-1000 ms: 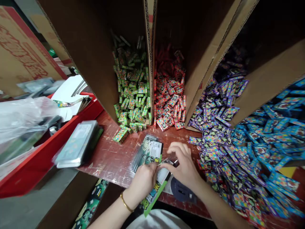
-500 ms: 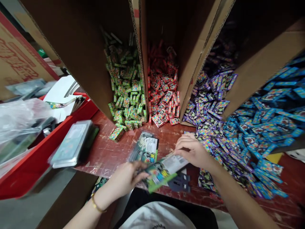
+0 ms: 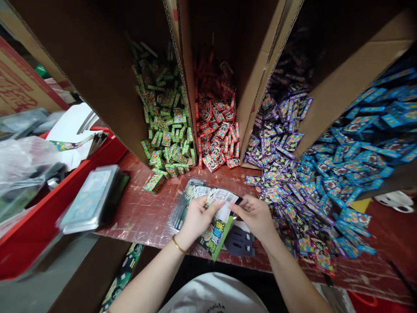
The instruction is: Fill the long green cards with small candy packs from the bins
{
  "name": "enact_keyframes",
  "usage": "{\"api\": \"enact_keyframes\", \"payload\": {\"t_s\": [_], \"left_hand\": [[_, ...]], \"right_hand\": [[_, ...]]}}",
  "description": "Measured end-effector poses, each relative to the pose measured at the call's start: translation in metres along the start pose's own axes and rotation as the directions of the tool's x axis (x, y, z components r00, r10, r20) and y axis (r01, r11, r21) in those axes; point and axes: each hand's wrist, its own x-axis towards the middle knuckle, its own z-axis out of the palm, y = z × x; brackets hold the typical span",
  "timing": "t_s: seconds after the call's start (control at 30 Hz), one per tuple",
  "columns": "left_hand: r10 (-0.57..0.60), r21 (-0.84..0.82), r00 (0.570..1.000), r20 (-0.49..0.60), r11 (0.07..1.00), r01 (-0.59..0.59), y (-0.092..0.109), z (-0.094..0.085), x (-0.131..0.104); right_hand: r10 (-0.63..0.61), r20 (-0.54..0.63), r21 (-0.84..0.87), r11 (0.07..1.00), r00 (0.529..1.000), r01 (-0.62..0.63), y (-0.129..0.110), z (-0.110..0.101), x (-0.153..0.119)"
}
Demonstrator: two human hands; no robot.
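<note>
Hiding packet (image 3: 217,234) partly — left hand (image 3: 198,217)

Chinese characters (image 3: 216,238) ending in 糖果 mark the green-edged packet (image 3: 220,226), its barcode label (image 3: 230,198) illegible

1 head-worn camera looks forward and down past the white shirt (image 3: 211,290). It faces the red tabletop (image 3: 140,208), with the left hand (image 3: 197,216) and right hand (image 3: 257,216) near, below centre, and the cardboard cartons (image 3: 97,65) farther off.
</note>
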Motion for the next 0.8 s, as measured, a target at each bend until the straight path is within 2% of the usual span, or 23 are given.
{"api": "enact_keyframes", "payload": {"t_s": [0.07, 0.17, 0.23, 0.37, 0.43, 0.5, 0.6, 0.67, 0.7, 0.73, 0.77, 0.8], "left_hand": [[-0.045, -0.100, 0.996, -0.070, 0.994, 0.038, 0.001, 0.001, 0.005], [-0.099, -0.226, 0.992, -0.076, 0.971, 0.080, -0.001, -0.003, 0.009], [-0.073, -0.195, 0.992, -0.107, 0.979, 0.051, -0.004, -0.004, 0.005], [0.012, -0.035, 0.956, -0.292, 0.999, -0.023, -0.017, 0.004, -0.011], [-0.017, -0.034, 0.926, -0.378, 0.999, 0.005, -0.025, 0.007, -0.018], [-0.051, -0.050, 0.890, -0.453, 0.998, 0.032, -0.033, 0.003, -0.019], [-0.011, 0.008, 0.821, -0.571, 1.000, 0.019, -0.039, -0.022, -0.018], [0.172, 0.222, 0.736, -0.655, 0.975, -0.030, -0.040, -0.049, -0.020], [0.303, 0.379, 0.693, -0.654, 0.924, -0.048, -0.039, -0.064, -0.023], [0.432, 0.541, 0.674, -0.599, 0.839, -0.057, -0.038, -0.079, -0.026], [0.519, 0.668, 0.691, -0.503, 0.741, -0.070, -0.037, -0.094, -0.030], [0.543, 0.737, 0.745, -0.388, 0.668, -0.103, -0.035, -0.109, -0.034]], "right_hand": [[0.044, 0.050, 0.048, 0.998, 0.998, -0.046, 0.010, 0.018, -0.013], [0.047, 0.147, 0.046, 0.997, 0.988, -0.054, 0.027, 0.039, -0.036], [-0.004, 0.129, -0.063, 0.998, 0.992, 0.012, 0.035, 0.043, -0.045], [-0.102, 0.014, -0.304, 0.947, 0.995, 0.102, 0.043, 0.039, -0.046], [-0.126, 0.037, -0.333, 0.934, 0.991, 0.131, 0.045, 0.044, -0.044], [-0.152, 0.112, -0.322, 0.929, 0.982, 0.180, 0.045, 0.056, -0.041], [-0.243, 0.246, -0.294, 0.904, 0.938, 0.311, 0.041, 0.079, -0.032], [-0.319, 0.324, -0.299, 0.859, 0.891, 0.416, 0.035, 0.093, -0.019], [-0.345, 0.372, -0.305, 0.831, 0.862, 0.465, 0.032, 0.099, -0.012], [-0.358, 0.423, -0.312, 0.805, 0.832, 0.505, 0.028, 0.104, -0.003], [-0.360, 0.480, -0.315, 0.781, 0.800, 0.539, 0.024, 0.107, 0.005], [-0.352, 0.536, -0.313, 0.761, 0.767, 0.568, 0.019, 0.111, 0.014]]}}
